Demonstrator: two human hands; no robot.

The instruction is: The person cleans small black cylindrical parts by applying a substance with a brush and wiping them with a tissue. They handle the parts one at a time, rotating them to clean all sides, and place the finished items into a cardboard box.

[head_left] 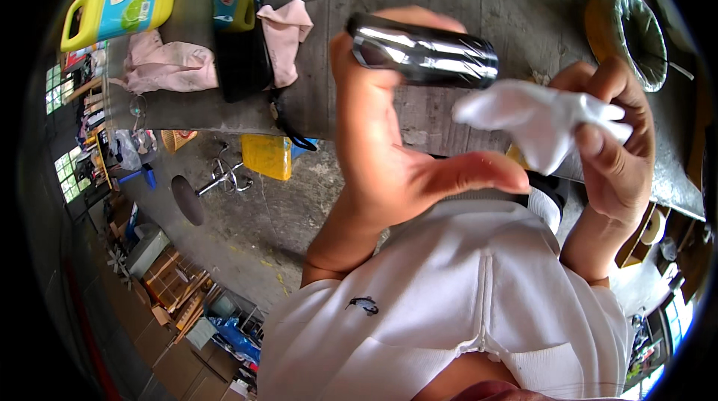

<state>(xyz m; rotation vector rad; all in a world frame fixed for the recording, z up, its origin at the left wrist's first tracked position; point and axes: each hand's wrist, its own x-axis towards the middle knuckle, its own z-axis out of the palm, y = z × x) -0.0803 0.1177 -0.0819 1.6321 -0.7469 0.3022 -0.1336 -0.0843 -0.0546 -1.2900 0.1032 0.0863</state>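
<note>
My left hand (378,139) is raised above the grey table, fingers curled behind a glossy black cylinder (426,51) with silvery reflections. Its thumb stretches away to the right, apart from the cylinder. What kind of thing the cylinder is does not show clearly. On the right, my right hand (617,143) pinches a crumpled white cloth (538,117) between thumb and fingers. The cloth's loose end points toward the cylinder, and whether the two touch is unclear.
A yellow jug (112,3) with a blue label stands far left on the table (314,113). Beside it, a black glossy panel (243,65) lies between pink cloths (170,65). A lined bin (627,36) is far right. A round stool (188,199) stands on the floor.
</note>
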